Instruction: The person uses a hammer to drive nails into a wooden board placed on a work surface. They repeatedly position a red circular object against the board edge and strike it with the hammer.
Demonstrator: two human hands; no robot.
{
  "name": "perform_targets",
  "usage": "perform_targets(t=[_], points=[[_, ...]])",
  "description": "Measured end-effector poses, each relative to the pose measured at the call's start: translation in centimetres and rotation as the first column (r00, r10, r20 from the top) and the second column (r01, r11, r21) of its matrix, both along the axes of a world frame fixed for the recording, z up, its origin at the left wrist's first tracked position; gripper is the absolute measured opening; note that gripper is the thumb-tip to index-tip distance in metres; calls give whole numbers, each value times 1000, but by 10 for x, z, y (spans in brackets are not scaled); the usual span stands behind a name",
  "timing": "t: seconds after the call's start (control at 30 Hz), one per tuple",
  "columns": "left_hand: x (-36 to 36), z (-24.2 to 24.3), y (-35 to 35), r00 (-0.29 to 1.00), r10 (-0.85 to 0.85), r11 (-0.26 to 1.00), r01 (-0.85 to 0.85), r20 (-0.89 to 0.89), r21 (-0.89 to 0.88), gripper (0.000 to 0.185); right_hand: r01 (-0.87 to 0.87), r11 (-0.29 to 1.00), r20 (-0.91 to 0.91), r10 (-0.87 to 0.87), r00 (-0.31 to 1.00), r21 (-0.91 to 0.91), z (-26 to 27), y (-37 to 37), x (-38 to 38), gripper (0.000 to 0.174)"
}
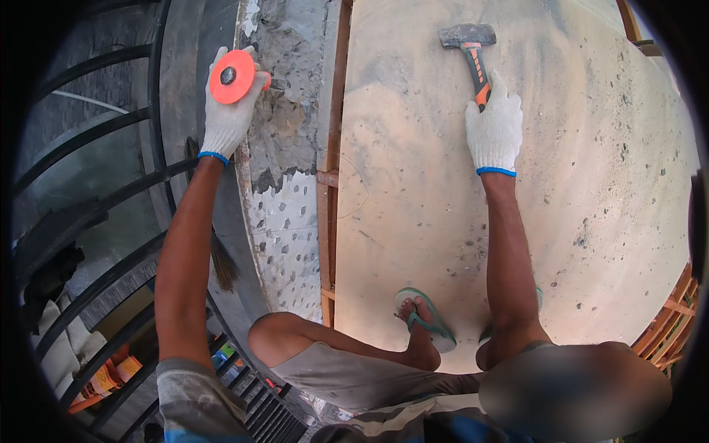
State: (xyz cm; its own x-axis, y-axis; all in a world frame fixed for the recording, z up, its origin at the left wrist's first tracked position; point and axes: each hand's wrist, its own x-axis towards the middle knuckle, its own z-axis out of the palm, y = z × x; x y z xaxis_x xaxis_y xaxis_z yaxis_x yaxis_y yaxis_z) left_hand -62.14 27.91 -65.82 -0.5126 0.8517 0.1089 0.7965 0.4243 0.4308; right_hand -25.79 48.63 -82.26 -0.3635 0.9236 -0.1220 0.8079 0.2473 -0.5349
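My left hand (230, 116), in a white knit glove with a blue cuff, grips a chisel with a round orange hand guard (243, 91). The dark struck end shows at the guard's centre, while the blade is mostly hidden. It is held over the rough grey concrete strip (291, 122) along the wall top. My right hand (494, 130), gloved alike, is closed around the black and orange handle of a club hammer (468, 36). The hammer's steel head points away from me above the plywood board (410, 183).
Black metal railing (119, 119) curves along the left. Nearer me, the strip has a white coating pitted with chips (285, 221). Concrete crumbs (581, 238) and a thin wire (366, 191) lie on the board. A brush (224, 266) stands beside the railing. My sandalled foot (424, 318) rests on the plywood.
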Motion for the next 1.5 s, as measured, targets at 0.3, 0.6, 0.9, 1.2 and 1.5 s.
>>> perform_targets(t=[0.3, 0.6, 0.9, 1.2, 1.5], points=[[6, 0, -6, 996, -22, 998, 17, -87, -52, 30, -278, 236, -359, -728, 584, -931, 26, 8, -5, 34], [0, -2, -10, 998, -20, 988, 11, -58, -155, 28, -241, 387, -434, -553, 711, -890, 7, 1, 4, 35], [4, 5, -7, 943, -288, 929, 234, -167, -286, 29, -230, 435, -455, -533, 714, -871, 4, -3, 4, 36], [1, 1, -19, 997, 22, 994, -14, -79, 112, 39, -205, 452, -431, -483, 762, -868, -8, -3, 2, 40], [5, 4, -21, 986, -107, 990, 94, -127, -109, 27, -183, 431, -407, -514, 755, -884, 4, -1, 0, 34]])
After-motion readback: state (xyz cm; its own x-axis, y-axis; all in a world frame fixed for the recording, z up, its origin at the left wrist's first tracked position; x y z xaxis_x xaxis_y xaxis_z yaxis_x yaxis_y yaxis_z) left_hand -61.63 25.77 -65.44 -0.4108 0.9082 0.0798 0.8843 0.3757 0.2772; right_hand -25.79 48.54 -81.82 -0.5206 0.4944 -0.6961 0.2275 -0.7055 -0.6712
